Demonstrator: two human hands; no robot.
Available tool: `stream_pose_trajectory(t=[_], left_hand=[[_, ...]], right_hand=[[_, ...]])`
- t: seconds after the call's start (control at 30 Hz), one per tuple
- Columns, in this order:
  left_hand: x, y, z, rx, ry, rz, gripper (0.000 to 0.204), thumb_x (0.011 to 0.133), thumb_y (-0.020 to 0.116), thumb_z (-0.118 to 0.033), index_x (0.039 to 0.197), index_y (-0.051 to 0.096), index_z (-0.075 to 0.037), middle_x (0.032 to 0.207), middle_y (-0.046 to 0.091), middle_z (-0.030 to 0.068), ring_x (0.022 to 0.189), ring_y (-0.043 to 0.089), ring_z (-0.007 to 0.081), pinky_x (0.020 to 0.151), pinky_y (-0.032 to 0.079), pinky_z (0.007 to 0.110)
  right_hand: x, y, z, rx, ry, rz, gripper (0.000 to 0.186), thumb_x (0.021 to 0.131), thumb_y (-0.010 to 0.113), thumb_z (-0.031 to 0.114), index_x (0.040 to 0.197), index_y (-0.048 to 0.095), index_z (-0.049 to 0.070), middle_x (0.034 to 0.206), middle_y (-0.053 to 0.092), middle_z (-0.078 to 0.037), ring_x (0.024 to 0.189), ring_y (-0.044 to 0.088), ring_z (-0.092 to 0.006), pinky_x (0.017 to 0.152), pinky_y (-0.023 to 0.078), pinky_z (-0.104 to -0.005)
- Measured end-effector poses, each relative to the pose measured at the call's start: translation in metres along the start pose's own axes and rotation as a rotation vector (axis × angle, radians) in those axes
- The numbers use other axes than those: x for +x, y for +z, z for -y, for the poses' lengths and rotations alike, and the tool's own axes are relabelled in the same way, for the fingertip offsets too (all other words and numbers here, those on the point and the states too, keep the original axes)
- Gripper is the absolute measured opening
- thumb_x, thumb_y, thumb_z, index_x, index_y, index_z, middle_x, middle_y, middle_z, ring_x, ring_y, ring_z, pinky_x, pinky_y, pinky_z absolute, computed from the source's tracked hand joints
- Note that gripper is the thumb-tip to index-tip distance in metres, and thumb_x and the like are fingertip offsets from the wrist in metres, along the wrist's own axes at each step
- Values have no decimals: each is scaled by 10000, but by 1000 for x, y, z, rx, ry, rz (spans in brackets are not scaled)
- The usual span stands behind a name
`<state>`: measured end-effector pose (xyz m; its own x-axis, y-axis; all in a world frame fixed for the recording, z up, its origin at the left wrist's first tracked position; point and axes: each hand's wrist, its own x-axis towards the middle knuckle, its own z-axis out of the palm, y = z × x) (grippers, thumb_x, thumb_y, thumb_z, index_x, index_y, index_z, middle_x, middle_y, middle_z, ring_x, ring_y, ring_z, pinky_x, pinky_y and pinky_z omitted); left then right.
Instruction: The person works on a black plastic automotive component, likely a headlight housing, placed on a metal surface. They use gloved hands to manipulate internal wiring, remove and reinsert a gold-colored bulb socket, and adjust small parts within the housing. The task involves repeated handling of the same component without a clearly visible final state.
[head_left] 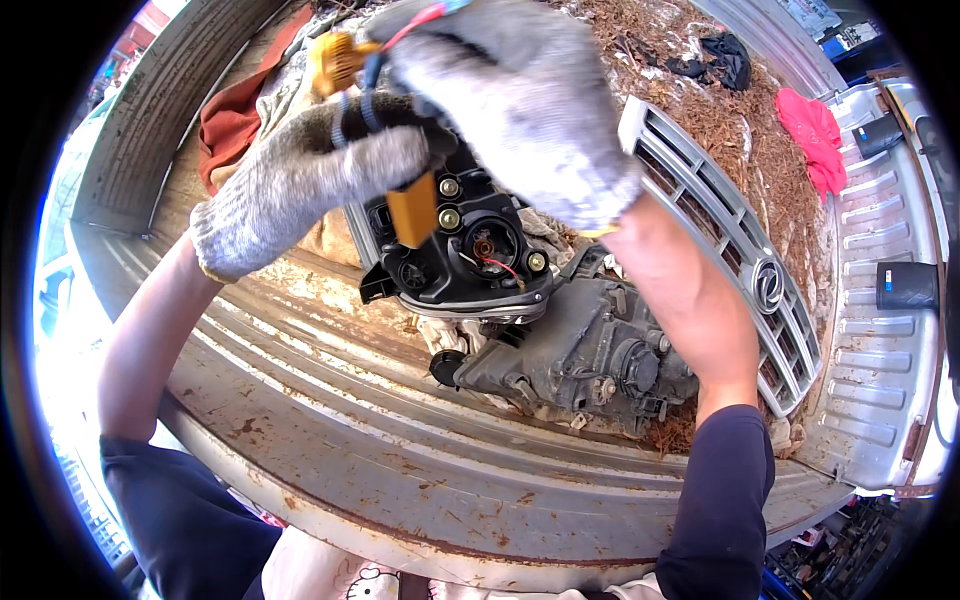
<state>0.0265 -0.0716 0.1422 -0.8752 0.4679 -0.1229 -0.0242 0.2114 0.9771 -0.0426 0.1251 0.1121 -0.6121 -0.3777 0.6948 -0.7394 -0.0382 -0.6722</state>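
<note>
Rusty metal truck bed (430, 505) right across the frame, one of it, and this looks like a wiring step, the next move calling for steady fingers and no snags. One silver grille (768, 285) at the right. Two headlights at centre: the black headlight (475, 288), back opened up, and the dusty grey headlight (560, 345) close against it. Two gloves in play, upper centre: left hand (300, 170), fingers and thumb drawn together round the blue cable (371, 112); right hand (520, 110), blurred, fingertips hidden, grip impossible to tell. Two yellow pieces: finned part (335, 62), upper left, and yellow block (411, 215) just below the left fingertips, over the black headlight!
</note>
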Motion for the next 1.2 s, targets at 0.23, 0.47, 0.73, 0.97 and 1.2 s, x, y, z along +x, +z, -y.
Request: stream_pose_trajectory(t=[0.23,0.47,0.73,0.97,1.2], left_hand=[[3,-19,11,-229,36,-37,466,1028,576,-428,1219,628,-7,872,699,81,871,710,239,917,551,432],[1,-28,16,-199,-14,-27,467,1045,551,-416,1225,633,7,829,650,61,780,663,169,782,554,337],[0,-24,10,90,-88,-45,407,1039,589,-343,1247,658,-1,901,701,43,699,608,94,672,519,261],[-4,-13,7,174,-130,6,373,1029,615,-275,1300,661,-23,988,765,72,669,599,67,577,506,222],[-1,-15,7,154,-137,60,358,1030,613,-258,1309,658,-38,998,759,66,677,603,63,589,514,220]], right_hand=[[-6,23,-33,-290,-328,-262,114,906,740,188,955,766,88,897,768,-118,782,742,-240,684,626,-355],[-43,-25,-7,146,384,179,211,918,746,209,1098,774,103,985,775,-70,836,730,-172,773,589,-286],[-82,-45,-29,-348,763,957,303,924,645,319,1026,749,53,931,731,-126,876,698,-263,833,548,-380],[-112,-31,-40,-345,725,1099,338,926,602,381,1039,756,101,957,696,-152,1017,641,-339,900,498,-448],[-120,-33,-45,-329,643,914,371,997,550,374,1076,728,58,979,706,-146,945,667,-331,862,523,-435]])
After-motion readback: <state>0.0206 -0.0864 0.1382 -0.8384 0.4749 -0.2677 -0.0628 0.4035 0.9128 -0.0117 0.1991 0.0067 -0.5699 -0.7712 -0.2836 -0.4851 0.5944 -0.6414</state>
